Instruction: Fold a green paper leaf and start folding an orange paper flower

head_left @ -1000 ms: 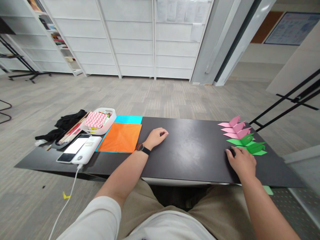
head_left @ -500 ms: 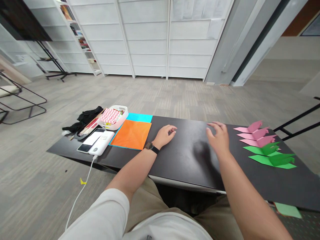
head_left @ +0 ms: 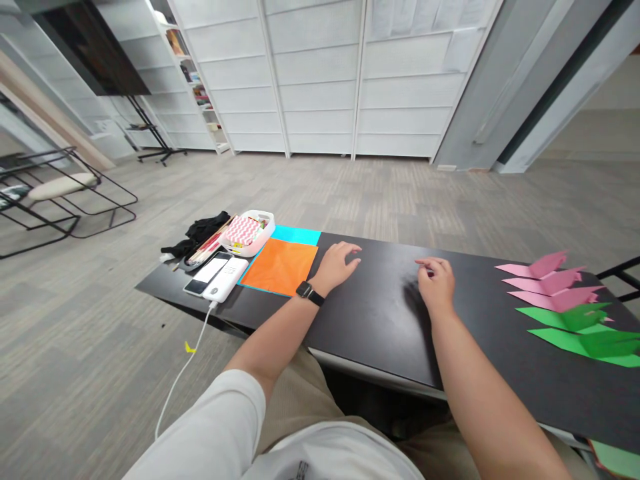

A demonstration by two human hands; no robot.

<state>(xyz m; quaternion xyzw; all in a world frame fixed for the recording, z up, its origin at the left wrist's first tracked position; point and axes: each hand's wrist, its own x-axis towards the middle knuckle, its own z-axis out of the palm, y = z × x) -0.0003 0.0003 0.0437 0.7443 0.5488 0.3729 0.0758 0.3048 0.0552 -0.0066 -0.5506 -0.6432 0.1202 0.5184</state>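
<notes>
Right hand shifted leftward from the green folded paper.
Both hands rested empty on the worktop (left hand beside the orange sheet), fingers loose.

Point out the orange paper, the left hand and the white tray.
orange paper (head_left: 281,266), head view, middle of the sheet
left hand (head_left: 339,262), head view, back of the hand
white tray (head_left: 264,237), head view, right rim
</notes>
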